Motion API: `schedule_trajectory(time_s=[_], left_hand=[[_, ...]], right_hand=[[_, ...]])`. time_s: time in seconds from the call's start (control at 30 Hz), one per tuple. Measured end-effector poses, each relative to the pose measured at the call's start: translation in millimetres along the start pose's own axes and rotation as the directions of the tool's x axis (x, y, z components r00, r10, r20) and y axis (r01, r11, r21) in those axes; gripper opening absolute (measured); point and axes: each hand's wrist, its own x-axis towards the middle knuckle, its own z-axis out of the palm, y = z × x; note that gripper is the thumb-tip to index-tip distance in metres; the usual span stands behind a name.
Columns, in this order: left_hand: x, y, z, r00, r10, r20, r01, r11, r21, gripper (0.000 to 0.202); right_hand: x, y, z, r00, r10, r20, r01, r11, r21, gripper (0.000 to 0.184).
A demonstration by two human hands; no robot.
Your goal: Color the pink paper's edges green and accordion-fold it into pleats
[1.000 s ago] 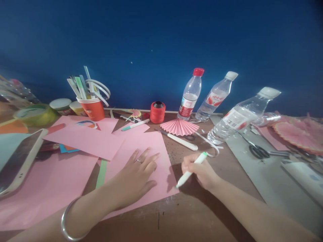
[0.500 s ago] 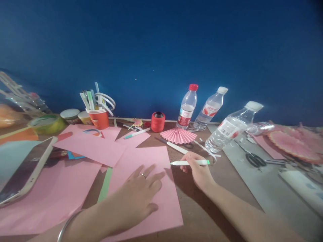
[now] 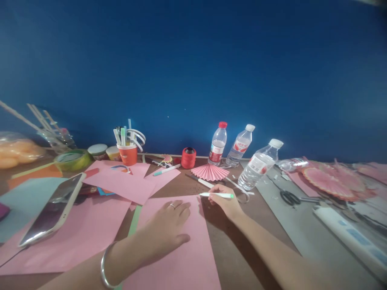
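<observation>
both hands matter: the left hand (image 3: 169, 225), spread, holding nothing, should pin the paper (image 3: 184, 266) flat; the right hand (image 3: 227, 204), pinching the marker (image 3: 223, 195), should mark lightly.

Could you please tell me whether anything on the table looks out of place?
At the right, what looks like a clear bottle lies on its side, while the three labelled bottles stand; white scraps litter the grey surface nearby. I see no spill.
</observation>
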Motion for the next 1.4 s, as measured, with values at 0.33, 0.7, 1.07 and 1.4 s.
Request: schedule_trajectory(time_s=[0.33,0.7,1.07,1.4], left_hand=[[2,0,5.3,0.995,-0.016,-0.094,0.014,0.999,-0.031,0.032],[-2,-4,10.1,0.997,0.023,-0.072,-0.030,0.994,-0.104,0.041],[-2,-2,9.2,0.996,0.007,-0.087,-0.017,0.994,-0.111,0.030],[-2,-4,12.3,0.997,0.024,-0.071,-0.030,0.996,-0.082,0.037]], right_hand=[[-4,1,9,0.998,-0.049,0.032,0.052,0.993,-0.107,0.017],[-14,-6,9,0.974,-0.207,0.091,0.226,0.893,-0.388,0.019],[-15,-2,9,0.967,-0.247,0.066,0.249,0.852,-0.460,0.019],[-18,-4,10,0.969,-0.239,0.058,0.236,0.838,-0.492,0.023]])
